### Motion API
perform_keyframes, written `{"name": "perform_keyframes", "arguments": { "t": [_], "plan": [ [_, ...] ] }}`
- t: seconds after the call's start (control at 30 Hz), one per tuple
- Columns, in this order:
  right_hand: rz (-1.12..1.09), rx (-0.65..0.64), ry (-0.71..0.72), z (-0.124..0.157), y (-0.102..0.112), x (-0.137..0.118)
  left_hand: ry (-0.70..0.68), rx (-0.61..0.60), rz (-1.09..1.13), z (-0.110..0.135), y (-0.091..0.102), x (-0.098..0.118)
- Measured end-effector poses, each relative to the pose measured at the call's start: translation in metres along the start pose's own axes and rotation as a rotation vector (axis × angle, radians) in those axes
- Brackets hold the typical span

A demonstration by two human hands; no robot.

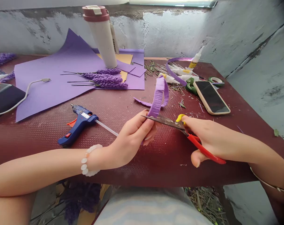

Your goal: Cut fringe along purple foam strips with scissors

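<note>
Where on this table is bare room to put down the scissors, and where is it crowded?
Bare red mat shows right of the right hand, below the phone. Another patch lies left of the blue glue gun, below the purple paper. Crowded behind, around the glue tubes and scattered stems.

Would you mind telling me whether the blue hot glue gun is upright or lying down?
Lying down: the hot glue gun rests on its side on the maroon mat, handle flat.

left hand (pixel 130 140) pinches fringed purple strip (pixel 157 98) — right hand (pixel 212 139) cuts with red scissors (pixel 204 148)
</note>
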State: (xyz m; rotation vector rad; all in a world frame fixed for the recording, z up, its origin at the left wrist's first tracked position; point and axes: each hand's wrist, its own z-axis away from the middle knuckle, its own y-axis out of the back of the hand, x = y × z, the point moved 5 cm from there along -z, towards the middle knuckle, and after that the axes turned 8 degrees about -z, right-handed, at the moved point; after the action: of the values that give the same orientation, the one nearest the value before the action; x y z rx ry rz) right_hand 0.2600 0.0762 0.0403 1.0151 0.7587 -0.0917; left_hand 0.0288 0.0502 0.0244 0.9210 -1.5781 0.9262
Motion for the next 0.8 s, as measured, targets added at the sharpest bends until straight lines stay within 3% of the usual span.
{"name": "perform_keyframes", "arguments": {
  "t": [0.3,0.57,0.8],
  "plan": [
    [0.037,0.069,0.062,-0.005,-0.003,0.002,-0.025,0.007,-0.332,-0.001,0.003,0.002],
    [-0.005,0.115,0.143,-0.004,-0.009,0.007,-0.04,0.0,-0.331,-0.003,0.004,0.002],
    [-0.13,0.066,0.143,-0.006,-0.012,0.011,0.033,0.013,-0.248,-0.001,0.003,0.001]
  ]
}}
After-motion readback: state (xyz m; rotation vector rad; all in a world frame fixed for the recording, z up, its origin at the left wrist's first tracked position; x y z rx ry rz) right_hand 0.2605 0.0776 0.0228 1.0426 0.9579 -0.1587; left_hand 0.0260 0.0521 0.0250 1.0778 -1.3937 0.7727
